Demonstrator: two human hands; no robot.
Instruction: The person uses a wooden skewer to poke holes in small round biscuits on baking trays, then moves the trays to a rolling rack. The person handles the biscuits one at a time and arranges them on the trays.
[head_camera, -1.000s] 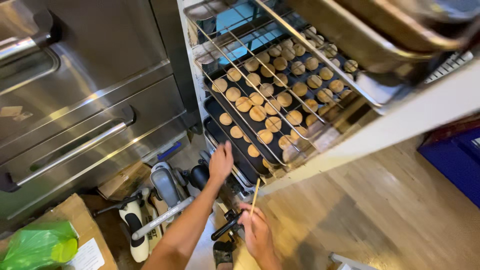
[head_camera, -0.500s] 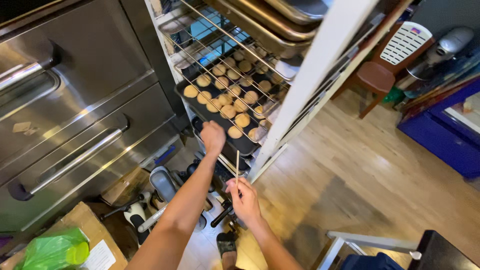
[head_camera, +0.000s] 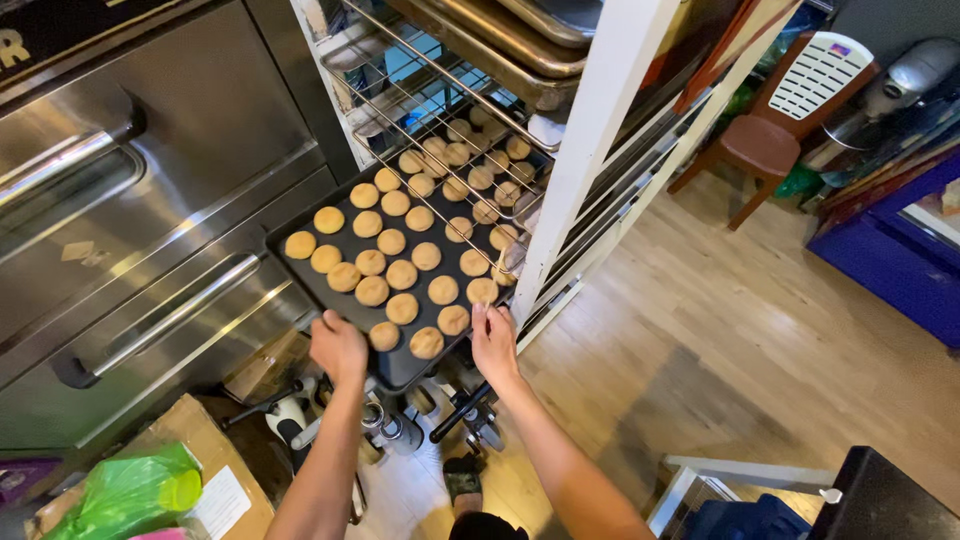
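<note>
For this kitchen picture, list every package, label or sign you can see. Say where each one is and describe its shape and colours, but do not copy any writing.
Cardboard box: bottom left on the floor, brown, open flaps.
Paper label: stuck on that box, white rectangle with small dark print.
Plastic bag: lying on the box, bright green, crumpled.
Sign: top left on the oven front, dark panel with pale lettering, cut off by the edge.
Sticker: on the white chair back, top right, small, blue and red.

We see a steel oven (head_camera: 130, 240) at left, a brown chair (head_camera: 775, 130) upper right, a green bag (head_camera: 125, 490) lower left.
</note>
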